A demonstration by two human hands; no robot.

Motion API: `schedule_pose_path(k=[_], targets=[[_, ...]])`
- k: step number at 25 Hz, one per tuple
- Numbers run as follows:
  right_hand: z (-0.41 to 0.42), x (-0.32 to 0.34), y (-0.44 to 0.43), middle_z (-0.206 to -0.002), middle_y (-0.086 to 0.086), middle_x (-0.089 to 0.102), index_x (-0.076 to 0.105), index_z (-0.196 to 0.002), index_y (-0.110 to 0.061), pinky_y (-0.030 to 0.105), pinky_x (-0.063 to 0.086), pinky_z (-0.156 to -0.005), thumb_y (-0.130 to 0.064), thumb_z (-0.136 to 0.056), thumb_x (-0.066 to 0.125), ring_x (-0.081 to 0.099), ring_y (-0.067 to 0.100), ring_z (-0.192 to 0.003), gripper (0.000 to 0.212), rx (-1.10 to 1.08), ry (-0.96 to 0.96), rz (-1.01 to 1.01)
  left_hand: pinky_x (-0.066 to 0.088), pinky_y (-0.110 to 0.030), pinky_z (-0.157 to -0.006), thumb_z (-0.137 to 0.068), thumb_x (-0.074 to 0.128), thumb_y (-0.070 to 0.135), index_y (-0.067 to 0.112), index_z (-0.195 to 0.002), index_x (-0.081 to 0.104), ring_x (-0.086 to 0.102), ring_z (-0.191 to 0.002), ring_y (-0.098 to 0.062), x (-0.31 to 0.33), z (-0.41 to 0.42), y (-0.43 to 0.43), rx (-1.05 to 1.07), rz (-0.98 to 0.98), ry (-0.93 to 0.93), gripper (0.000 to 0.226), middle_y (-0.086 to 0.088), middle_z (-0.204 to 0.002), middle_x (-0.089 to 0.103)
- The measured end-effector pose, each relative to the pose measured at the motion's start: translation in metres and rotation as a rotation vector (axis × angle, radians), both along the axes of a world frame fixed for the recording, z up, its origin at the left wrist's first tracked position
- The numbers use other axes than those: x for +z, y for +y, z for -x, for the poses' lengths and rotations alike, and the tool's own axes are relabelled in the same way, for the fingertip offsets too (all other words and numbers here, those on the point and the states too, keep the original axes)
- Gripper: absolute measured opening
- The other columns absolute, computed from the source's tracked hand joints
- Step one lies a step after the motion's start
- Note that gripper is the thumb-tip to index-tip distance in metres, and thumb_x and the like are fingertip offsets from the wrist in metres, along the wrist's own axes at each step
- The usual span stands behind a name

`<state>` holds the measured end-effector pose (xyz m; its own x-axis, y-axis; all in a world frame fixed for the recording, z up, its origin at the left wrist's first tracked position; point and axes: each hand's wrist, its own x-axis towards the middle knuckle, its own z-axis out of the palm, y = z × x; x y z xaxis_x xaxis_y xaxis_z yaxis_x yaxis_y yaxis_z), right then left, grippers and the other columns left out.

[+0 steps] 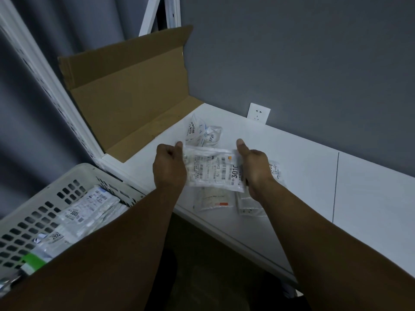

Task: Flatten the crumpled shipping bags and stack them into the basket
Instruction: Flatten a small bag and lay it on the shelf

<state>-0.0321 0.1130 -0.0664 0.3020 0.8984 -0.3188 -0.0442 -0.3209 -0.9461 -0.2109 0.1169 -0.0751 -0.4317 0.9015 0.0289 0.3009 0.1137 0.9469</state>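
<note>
held bag: clear plastic with a white printed label, pulled taut between left hand and right hand, pinched at both ends.
crumpled bag: clear, wadded, labels showing; just behind the held bag.
flat bag: white with an orange mark, lying flat, partly under the held bag's near edge.
second flat bag: near-right of the held bag.
basket: pale, perforated walls; well left of the held bag, nearer.
stack: flattened labelled bags overlapping inside the basket.

You're working in dim, flat, bluish light; table catching most; bag print blurring; lens bending edges, shelf post curving.
</note>
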Motion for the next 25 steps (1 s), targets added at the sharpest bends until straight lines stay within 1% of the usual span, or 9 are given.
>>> schedule_pose_path(k=[3,7,9,12,15,17,19,22,25], targets=[[0.002,-0.008,-0.003,-0.097,0.029,0.071,0.06,-0.093,0.004,0.051,0.059,-0.072,-0.033,-0.094,0.068,0.069,0.049,-0.091,0.038,0.06,-0.094,-0.062,0.043,-0.03,-0.074,-0.1,0.049,0.044,0.007,-0.1,0.054,0.061,-0.087,-0.025,-0.001,0.001,0.001,0.014,-0.007,0.045,0.037,0.001,-0.081,0.057],[-0.001,-0.011,-0.001,-0.092,0.015,0.069,0.058,-0.093,-0.012,0.052,0.059,-0.078,-0.03,-0.097,0.06,0.069,0.036,-0.087,0.018,0.066,-0.328,-0.146,0.04,-0.029,-0.076,-0.102,0.043,0.046,0.006,-0.109,0.056,0.055,-0.087,-0.021,-0.002,-0.001,0.001,0.026,0.079,0.143,0.042,-0.004,-0.092,0.057],[-0.005,-0.013,0.0,-0.089,0.012,0.07,0.057,-0.09,-0.015,0.055,0.058,-0.079,-0.032,-0.096,0.061,0.07,0.032,-0.085,0.018,0.079,-0.361,-0.157,0.048,-0.033,-0.078,-0.1,0.047,0.047,0.006,-0.104,0.061,0.06,-0.089,-0.024,-0.004,0.001,0.004,-0.025,0.107,0.058,0.044,-0.006,-0.093,0.063],[-0.013,-0.013,0.0,-0.091,0.017,0.071,0.058,-0.089,-0.01,0.055,0.058,-0.078,-0.034,-0.094,0.065,0.071,0.035,-0.083,0.025,0.063,-0.389,-0.122,0.054,-0.038,-0.076,-0.094,0.062,0.042,0.002,-0.08,0.066,0.065,-0.077,-0.024,-0.005,0.009,0.006,-0.148,0.152,-0.172,0.043,-0.012,-0.078,0.067],[-0.018,-0.004,-0.002,-0.094,0.018,0.075,0.061,-0.092,-0.005,0.042,0.062,-0.069,-0.041,-0.092,0.069,0.074,0.033,-0.085,0.037,0.003,-0.165,-0.038,0.043,-0.03,-0.067,-0.097,0.061,0.031,0.003,-0.071,0.054,0.053,-0.067,-0.018,-0.005,0.011,0.004,-0.098,0.091,-0.134,0.038,-0.006,-0.066,0.052],[-0.013,0.005,-0.007,-0.096,0.017,0.077,0.066,-0.101,0.002,0.039,0.063,-0.071,-0.036,-0.092,0.07,0.076,0.03,-0.089,0.04,0.021,0.195,0.021,0.046,-0.031,-0.073,-0.1,0.054,0.034,0.004,-0.089,0.057,0.059,-0.08,-0.023,-0.005,0.006,0.003,-0.02,0.071,-0.08,0.032,-0.006,-0.079,0.058],[-0.005,0.008,-0.012,-0.1,0.02,0.076,0.068,-0.108,0.003,0.044,0.062,-0.081,-0.026,-0.092,0.072,0.075,0.032,-0.094,0.034,0.079,0.42,0.038,0.05,-0.036,-0.082,-0.103,0.047,0.036,0.003,-0.106,0.054,0.059,-0.091,-0.025,-0.005,-0.002,0.003,0.038,0.077,-0.079,0.034,-0.009,-0.094,0.06],[0.008,0.003,-0.013,-0.102,0.017,0.076,0.066,-0.114,0.0,0.042,0.063,-0.079,-0.009,-0.089,0.073,0.075,0.03,-0.094,0.027,0.093,0.492,0.032,0.055,-0.044,-0.085,-0.103,0.048,0.03,0.004,-0.113,0.053,0.062,-0.099,-0.029,-0.007,-0.009,0.006,-0.024,0.133,-0.273,0.028,-0.012,-0.105,0.061],[0.011,-0.002,-0.011,-0.101,0.014,0.077,0.067,-0.111,-0.001,0.044,0.063,-0.073,0.002,-0.088,0.07,0.075,0.03,-0.093,0.023,0.037,0.404,0.027,0.059,-0.039,-0.069,-0.097,0.056,0.013,0.005,-0.096,0.062,0.066,-0.083,-0.029,-0.001,-0.009,0.004,-0.146,0.31,-0.601,0.009,-0.019,-0.104,0.064]])
